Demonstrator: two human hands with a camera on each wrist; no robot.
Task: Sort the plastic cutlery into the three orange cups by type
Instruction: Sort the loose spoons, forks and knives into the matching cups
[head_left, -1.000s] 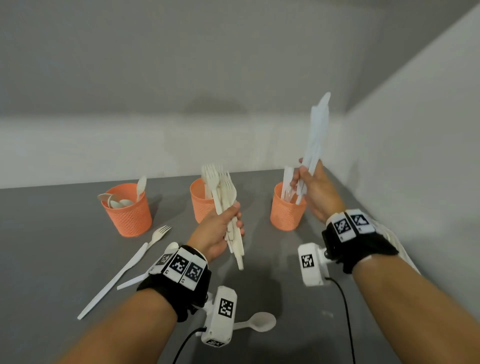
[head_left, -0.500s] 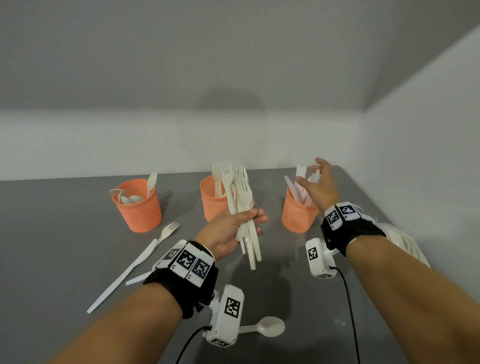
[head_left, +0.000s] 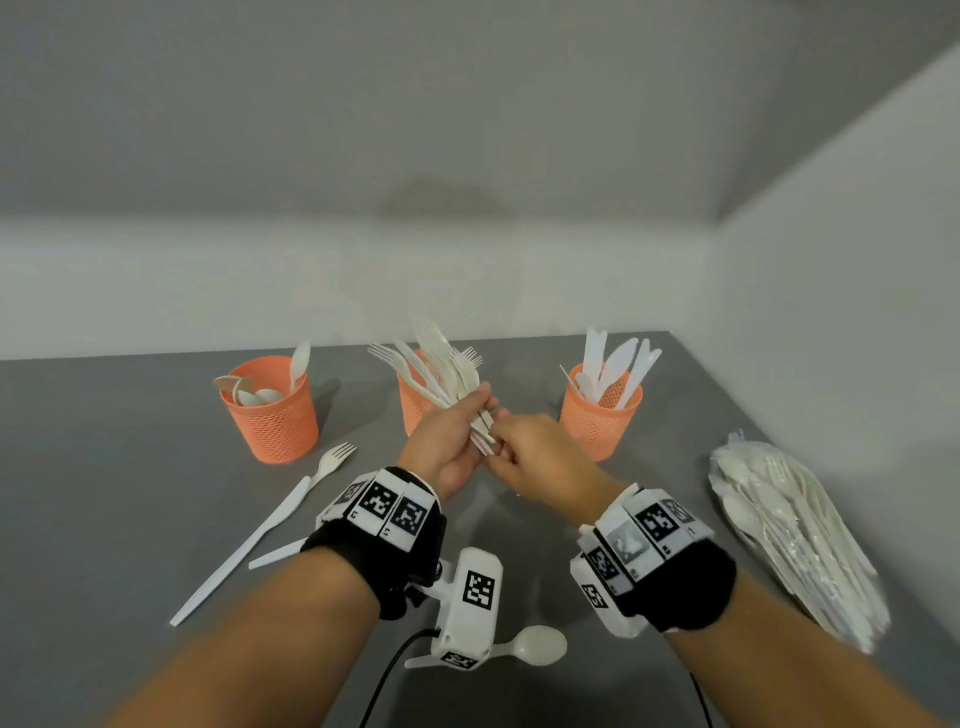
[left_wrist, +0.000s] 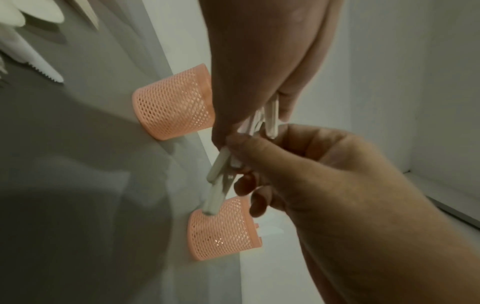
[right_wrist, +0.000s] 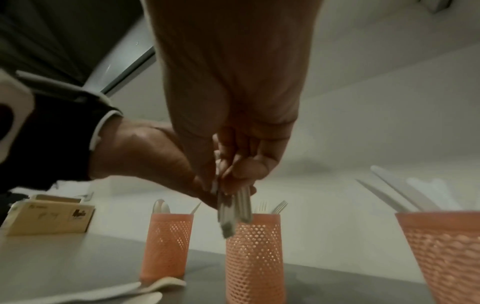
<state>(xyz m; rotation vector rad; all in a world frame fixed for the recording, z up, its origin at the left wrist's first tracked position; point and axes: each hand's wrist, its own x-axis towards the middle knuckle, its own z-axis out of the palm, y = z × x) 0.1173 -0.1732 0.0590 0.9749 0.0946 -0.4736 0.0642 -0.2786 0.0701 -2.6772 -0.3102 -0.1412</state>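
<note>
The left hand (head_left: 447, 441) grips a fanned bundle of cream plastic forks (head_left: 441, 371) by the handles, held up in front of the middle orange mesh cup (head_left: 413, 408). The right hand (head_left: 540, 457) has its fingers curled onto the handle ends of that same bundle, pinching them. To the left of the middle cup stands an orange mesh cup of white spoons (head_left: 272, 415); to its right, an orange mesh cup of white knives (head_left: 600, 415). Nearer than the spoon cup, a loose fork (head_left: 332, 460) and white knife (head_left: 244, 551) lie on the grey desk (head_left: 104, 493). A spoon (head_left: 535, 644) lies by the left wrist, and a clear bag of cutlery (head_left: 789, 535) rests right of the knife cup.
</note>
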